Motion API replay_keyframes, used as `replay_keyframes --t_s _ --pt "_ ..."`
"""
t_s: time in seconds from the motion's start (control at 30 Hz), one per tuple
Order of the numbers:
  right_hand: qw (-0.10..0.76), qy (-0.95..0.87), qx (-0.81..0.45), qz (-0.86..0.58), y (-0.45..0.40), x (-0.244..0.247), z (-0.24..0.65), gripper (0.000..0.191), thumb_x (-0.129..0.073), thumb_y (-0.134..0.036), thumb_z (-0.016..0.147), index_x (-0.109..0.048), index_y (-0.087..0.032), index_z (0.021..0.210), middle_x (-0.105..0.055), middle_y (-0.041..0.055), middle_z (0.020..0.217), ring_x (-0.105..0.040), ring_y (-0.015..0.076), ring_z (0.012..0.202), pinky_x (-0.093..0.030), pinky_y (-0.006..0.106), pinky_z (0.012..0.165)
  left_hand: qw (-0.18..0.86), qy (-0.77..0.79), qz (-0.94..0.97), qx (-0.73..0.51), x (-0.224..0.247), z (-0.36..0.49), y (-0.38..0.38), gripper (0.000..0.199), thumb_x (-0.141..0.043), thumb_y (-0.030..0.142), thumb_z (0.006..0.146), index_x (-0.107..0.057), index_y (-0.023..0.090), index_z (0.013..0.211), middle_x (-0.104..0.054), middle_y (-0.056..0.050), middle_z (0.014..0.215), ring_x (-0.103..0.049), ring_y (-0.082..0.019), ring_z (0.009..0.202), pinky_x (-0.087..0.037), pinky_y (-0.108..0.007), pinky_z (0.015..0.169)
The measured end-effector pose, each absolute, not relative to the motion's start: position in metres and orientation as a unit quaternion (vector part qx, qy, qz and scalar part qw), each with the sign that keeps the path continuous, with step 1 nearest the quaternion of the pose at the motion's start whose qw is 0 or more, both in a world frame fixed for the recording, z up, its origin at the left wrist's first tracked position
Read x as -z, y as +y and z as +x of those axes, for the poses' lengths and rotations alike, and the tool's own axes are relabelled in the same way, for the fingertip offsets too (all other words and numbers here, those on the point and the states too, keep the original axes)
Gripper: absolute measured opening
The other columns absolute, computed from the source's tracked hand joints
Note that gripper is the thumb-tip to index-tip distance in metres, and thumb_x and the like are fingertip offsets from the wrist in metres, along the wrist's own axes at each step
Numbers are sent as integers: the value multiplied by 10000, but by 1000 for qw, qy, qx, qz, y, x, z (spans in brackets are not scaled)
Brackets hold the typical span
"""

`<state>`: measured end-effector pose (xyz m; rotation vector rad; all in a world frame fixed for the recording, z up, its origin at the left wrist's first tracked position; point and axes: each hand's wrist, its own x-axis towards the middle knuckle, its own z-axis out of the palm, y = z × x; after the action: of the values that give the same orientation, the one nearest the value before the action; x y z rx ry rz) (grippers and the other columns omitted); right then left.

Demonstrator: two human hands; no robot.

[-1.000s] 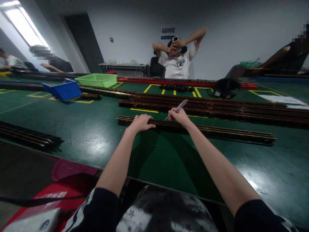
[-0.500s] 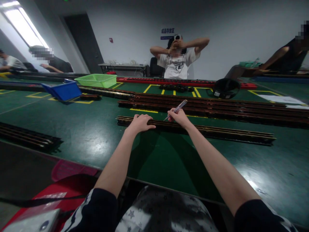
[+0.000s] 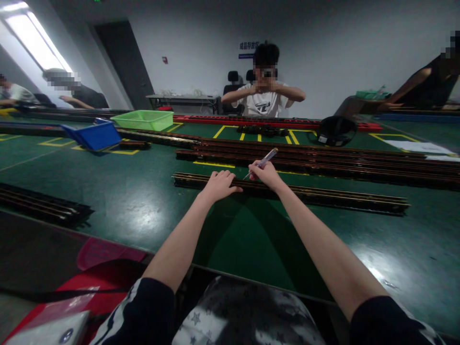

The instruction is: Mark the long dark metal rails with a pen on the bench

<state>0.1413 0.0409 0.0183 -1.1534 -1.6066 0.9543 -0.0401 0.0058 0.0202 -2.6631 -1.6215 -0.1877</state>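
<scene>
A long dark strip bundle with brass-coloured edges [image 3: 345, 197] lies across the green table [image 3: 143, 201] in front of me. My left hand [image 3: 221, 186] rests on it left of the middle, fingers apart and lying over its top. Just to the right, my right hand [image 3: 265, 173] holds a slim pen-like tool [image 3: 268, 157], its thin tip pointing down and left at the strips, close to my left fingers. Whether the tip touches them is too small to tell.
Behind lie more long strips [image 3: 323, 160], a blue bin [image 3: 95, 135], a green basket [image 3: 145, 120] and a black round container [image 3: 336, 131]. More strips [image 3: 39, 203] lie at left. A person [image 3: 266, 96] sits opposite; others are at both sides.
My left hand has slid right along the strips, nearer to my right hand, which has barely moved. The person opposite has lowered both hands from the head.
</scene>
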Motion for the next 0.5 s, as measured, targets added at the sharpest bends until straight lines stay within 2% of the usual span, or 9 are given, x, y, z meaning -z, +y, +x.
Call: replay_keyframes --t_s 0.5 --pt "456 -665 -405 -431 43 -15 139 198 -572 -193 836 -571 -155 642 -624 10 547 -584 100 491 -504 206 537 -23 -548 -834 50 -26 -52 11 525 -505 568 835 -579 152 1147 -595 -138 1204 -522 -305 1136 -367 -458 952"
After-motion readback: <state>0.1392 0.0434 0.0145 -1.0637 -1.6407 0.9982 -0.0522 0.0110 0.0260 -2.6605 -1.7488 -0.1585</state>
